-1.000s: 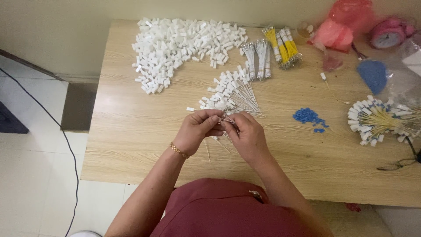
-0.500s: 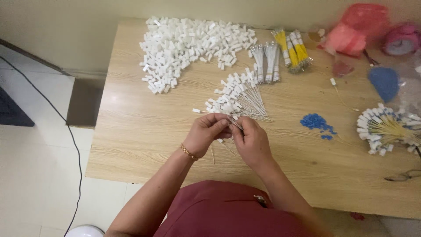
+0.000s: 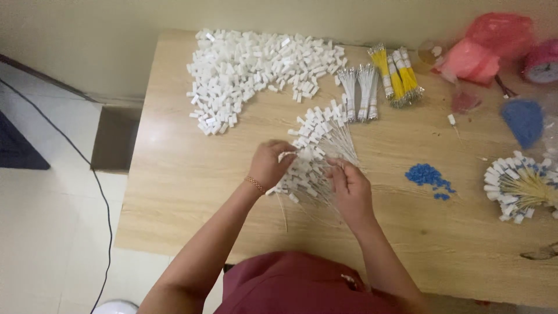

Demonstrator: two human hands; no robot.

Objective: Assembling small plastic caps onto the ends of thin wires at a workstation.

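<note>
My left hand [image 3: 268, 164] and my right hand [image 3: 350, 187] rest on a fanned bundle of thin wires tipped with small white blocks [image 3: 317, 136] in the middle of the wooden table [image 3: 180, 186]. The left hand's fingers pinch a white block at the bundle's left edge. The right hand's fingers close on wires at the bundle's right side. A thin gold bracelet circles my left wrist. A big heap of loose white blocks [image 3: 256, 67] lies beyond the hands at the far left.
Bundles of white wires [image 3: 360, 93] and yellow wires [image 3: 395, 75] lie at the back. Blue beads [image 3: 427, 176] sit right of my hands, a second fan of white-tipped wires [image 3: 517, 186] at the right edge. Pink bags [image 3: 482, 46] and a blue pile [image 3: 523, 119] are far right. A black cable [image 3: 96, 180] crosses the floor.
Both hands have moved forward from in front of the fanned bundle onto it, and have spread apart. The camera has also shifted a little.
</note>
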